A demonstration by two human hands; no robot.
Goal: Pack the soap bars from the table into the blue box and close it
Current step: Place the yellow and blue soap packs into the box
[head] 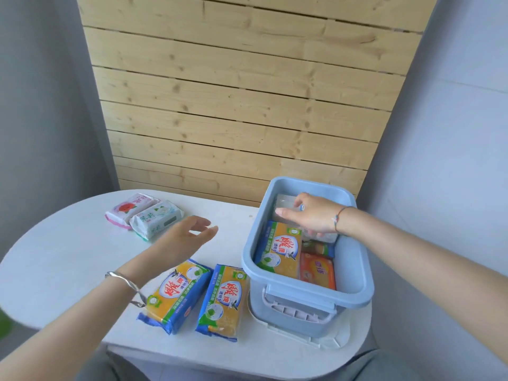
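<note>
Soap bars in bright wrappers lie partly packed: inside the blue box point(354, 273), just below the right hand point(309, 215), sit a yellow bar with blue and green edges point(279, 250), an orange bar point(317, 270) beside it, and a further one half hidden between them and the hand. The right hand reaches into the far end of the box with its fingers resting on a clear, pale packet point(286, 204); whether they actually clasp it I cannot tell. The left hand point(187, 237) hovers over the table with fingers spread and slack, holding nothing. Just behind its wrist lie two more yellow bars point(176, 292) point(222, 301) side by side, near the box's front handle. Ahead of its fingertips, well apart, two white packets touch each other, one with a red flower point(129, 209), one with green print point(155, 220). The box stands open on a white lid point(302, 336). The table point(60, 257) is white and rounded, set against a wall of pale wooden planks point(242, 100) between grey walls
</note>
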